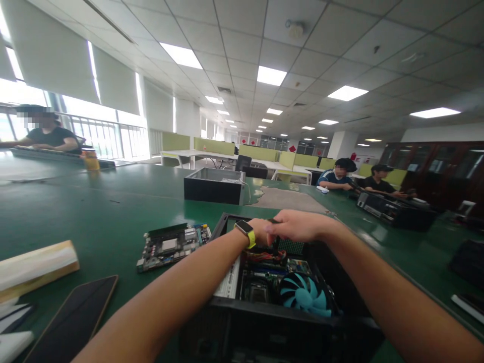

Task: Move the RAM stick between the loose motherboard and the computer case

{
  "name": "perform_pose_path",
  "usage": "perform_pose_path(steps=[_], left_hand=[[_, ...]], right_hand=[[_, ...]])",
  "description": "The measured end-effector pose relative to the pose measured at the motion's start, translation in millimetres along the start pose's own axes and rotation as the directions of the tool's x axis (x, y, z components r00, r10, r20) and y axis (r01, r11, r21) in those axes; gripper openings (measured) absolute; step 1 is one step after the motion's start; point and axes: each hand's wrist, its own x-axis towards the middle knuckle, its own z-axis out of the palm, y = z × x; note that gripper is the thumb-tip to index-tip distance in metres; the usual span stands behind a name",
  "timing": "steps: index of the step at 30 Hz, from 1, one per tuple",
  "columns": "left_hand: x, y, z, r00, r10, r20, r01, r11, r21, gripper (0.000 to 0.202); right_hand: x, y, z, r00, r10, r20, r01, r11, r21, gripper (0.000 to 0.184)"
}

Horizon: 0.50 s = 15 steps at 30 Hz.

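Observation:
An open black computer case (pixel 280 315) lies in front of me, its inside facing up. In it show a fan with turquoise blades (pixel 305 297), red and dark cables (pixel 264 257) and part of a circuit board. Both my hands meet above the case's far end. My right hand (pixel 297 225) is closed, with a small dark thing at its fingers that I cannot make out. My left hand (pixel 260 232), below a watch with a yellow band (pixel 246 233), touches the right one; its fingers are mostly hidden. A loose motherboard (pixel 174 246) lies left of the case.
A second metal case (pixel 215 189) stands farther back on the green table (pixel 124 212). At left lie a phone (pixel 73 315) and a cream-coloured box (pixel 40 267). Two people sit at the right by a black case (pixel 395 206); another person (pixel 51 136) sits at far left.

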Motion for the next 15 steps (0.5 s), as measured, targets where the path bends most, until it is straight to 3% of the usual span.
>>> perform_pose_path(steps=[2,4,6,8,10,15], left_hand=[[3.0,-3.1,6.6,0.967,-0.009,0.255,0.013,1.0,-0.014,0.018],[6.8,-8.9,12.4,0.879,-0.028,0.476,0.046,0.999,-0.027,0.015],[10.9,-15.5,17.2,0.787,-0.04,0.615,0.081,0.996,-0.039,0.01],[14.7,-20.1,21.1,0.729,-0.037,0.683,0.103,0.993,-0.057,0.007],[17.2,-21.2,24.7,0.701,-0.026,0.713,0.11,0.991,-0.072,0.006],[17.8,-13.0,35.6,0.622,-0.045,0.782,0.119,0.992,-0.038,0.011]], right_hand=[[27.0,31.0,8.4,0.974,0.181,0.136,-0.152,0.969,-0.197,0.039],[47.0,62.6,22.9,0.922,0.309,0.233,-0.234,0.925,-0.299,0.032],[56.4,90.5,36.7,0.891,0.378,0.252,-0.283,0.896,-0.342,0.031],[57.9,110.4,47.5,0.891,0.411,0.193,-0.308,0.86,-0.407,0.036],[57.4,121.0,56.0,0.896,0.414,0.162,-0.293,0.824,-0.485,0.041],[65.6,122.3,73.2,0.851,0.479,0.214,-0.252,0.732,-0.633,0.052]])
